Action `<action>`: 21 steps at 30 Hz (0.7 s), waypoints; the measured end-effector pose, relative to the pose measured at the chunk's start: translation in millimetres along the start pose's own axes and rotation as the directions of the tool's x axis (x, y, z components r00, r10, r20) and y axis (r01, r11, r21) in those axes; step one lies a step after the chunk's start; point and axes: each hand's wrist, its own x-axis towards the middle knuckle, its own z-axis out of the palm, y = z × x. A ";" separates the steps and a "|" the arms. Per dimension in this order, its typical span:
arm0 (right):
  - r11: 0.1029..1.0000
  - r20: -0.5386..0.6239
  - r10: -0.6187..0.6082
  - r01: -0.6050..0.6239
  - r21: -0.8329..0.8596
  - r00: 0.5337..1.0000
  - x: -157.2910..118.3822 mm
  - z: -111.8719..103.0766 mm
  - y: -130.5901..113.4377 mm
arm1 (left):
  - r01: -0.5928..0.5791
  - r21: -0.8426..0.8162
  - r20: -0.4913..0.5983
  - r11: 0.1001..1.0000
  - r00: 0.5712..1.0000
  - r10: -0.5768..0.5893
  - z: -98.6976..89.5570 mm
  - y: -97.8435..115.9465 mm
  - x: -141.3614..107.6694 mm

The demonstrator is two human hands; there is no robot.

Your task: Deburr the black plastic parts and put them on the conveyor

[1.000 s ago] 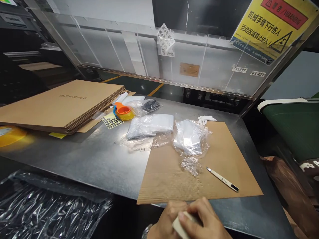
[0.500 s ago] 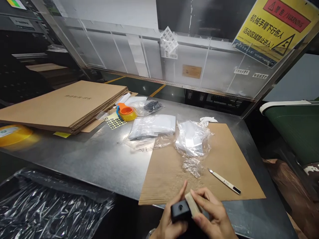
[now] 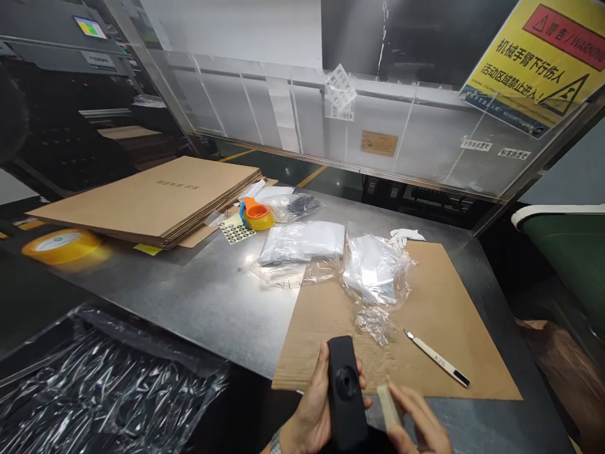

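My left hand (image 3: 309,410) is wrapped round a black box-shaped part (image 3: 346,397), held upright, with a round recess and hole in its facing side. Pinched between the thumb and fingers of my right hand (image 3: 418,422) is a small beige block (image 3: 388,408), just right of the black part and apart from it. What the block is made of I cannot tell. Both hands are at the near edge of a cardboard sheet (image 3: 326,347). On that sheet lies a craft knife (image 3: 437,358) with a pale handle marked A26, and a crumpled clear film (image 3: 375,323).
Clear bags of white sheets (image 3: 302,243) lie mid-table. Left are an orange tape dispenser (image 3: 258,213), a sticker sheet (image 3: 236,229), stacked cardboard (image 3: 155,195) and a yellow tape roll (image 3: 61,246). A black-lined bin (image 3: 108,384) stands near left. A clear panel (image 3: 302,135) bounds the back.
The black part has turned upright, showing its long side with the recess. My right hand has drawn the beige block off it to the right. The view has shifted left.
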 end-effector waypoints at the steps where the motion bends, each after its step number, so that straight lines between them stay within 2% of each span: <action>1: 0.998 -0.004 -0.044 0.044 -0.048 0.999 9.2 -6.3 -3.4 | 0.049 0.029 0.009 0.998 0.999 -0.049 0.5 -4.1 0.2; 3: 0.980 0.059 -0.147 0.153 -0.125 0.987 28.5 -12.3 -13.9 | 0.134 0.105 0.027 0.985 0.990 -0.138 0.4 -12.6 1.1; 5: 0.952 0.151 -0.245 0.267 -0.150 0.958 43.2 -8.1 -26.2 | 0.167 0.174 0.058 0.971 0.982 -0.179 -0.7 -18.9 2.3; 9: 0.892 0.221 -0.408 0.439 -0.111 0.886 51.5 10.0 -40.5 | 0.102 0.171 0.110 0.980 0.986 -0.122 -2.6 -23.2 2.2; 10: 0.893 0.232 -0.403 0.436 -0.113 0.886 51.5 11.3 -41.0 | 0.101 0.177 0.114 0.979 0.986 -0.122 -3.2 -23.8 1.2; 13: 0.930 0.264 -0.274 0.325 -0.173 0.925 54.0 4.1 -40.0 | 0.153 0.316 0.090 0.936 0.978 -0.190 -6.0 -26.5 -3.4; 16: 0.922 0.284 -0.176 0.259 -0.289 0.943 58.2 -4.5 -43.5 | 0.117 0.417 0.007 0.901 0.991 -0.132 -8.8 -27.0 -6.7; 18: 0.884 0.331 -0.171 0.293 -0.364 0.928 56.2 -1.7 -48.6 | 0.062 0.361 -0.039 0.930 0.998 -0.051 -8.5 -23.8 -6.6; 21: 0.807 0.375 -0.318 0.456 -0.375 0.871 42.2 13.9 -53.5 | 0.063 0.181 -0.100 0.981 0.994 -0.045 -4.6 -15.1 -3.3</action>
